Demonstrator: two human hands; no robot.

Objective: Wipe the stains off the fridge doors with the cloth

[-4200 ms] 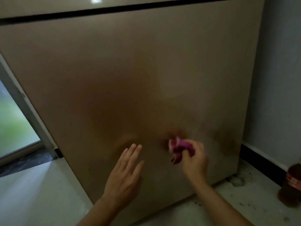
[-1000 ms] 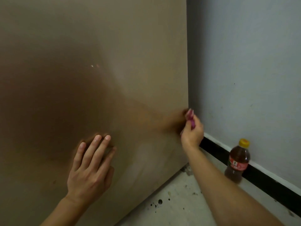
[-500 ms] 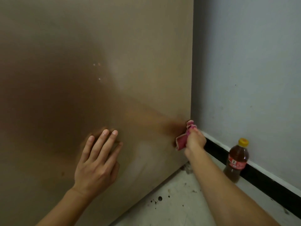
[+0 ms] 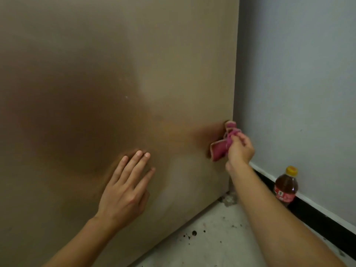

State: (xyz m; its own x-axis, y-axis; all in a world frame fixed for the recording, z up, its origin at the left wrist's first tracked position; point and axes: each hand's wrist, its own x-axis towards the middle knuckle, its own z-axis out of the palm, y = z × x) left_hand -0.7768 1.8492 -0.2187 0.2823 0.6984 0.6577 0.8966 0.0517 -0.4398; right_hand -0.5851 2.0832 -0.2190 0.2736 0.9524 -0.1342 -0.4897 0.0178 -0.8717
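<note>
Edge wiping: right hand (image 4: pixel 239 149) grips the cloth (image 4: pixel 221 147) at the fridge door (image 4: pixel 173 54) edge; left hand (image 4: pixel 125 187) flat, fingers straight. Next: wipe downward.

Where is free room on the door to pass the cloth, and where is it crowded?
Free: the door stretch between the left hand and the cloth, and the wide door area above both hands. Crowded: the door's right edge, where the right hand holds the cloth close to the wall.
</note>
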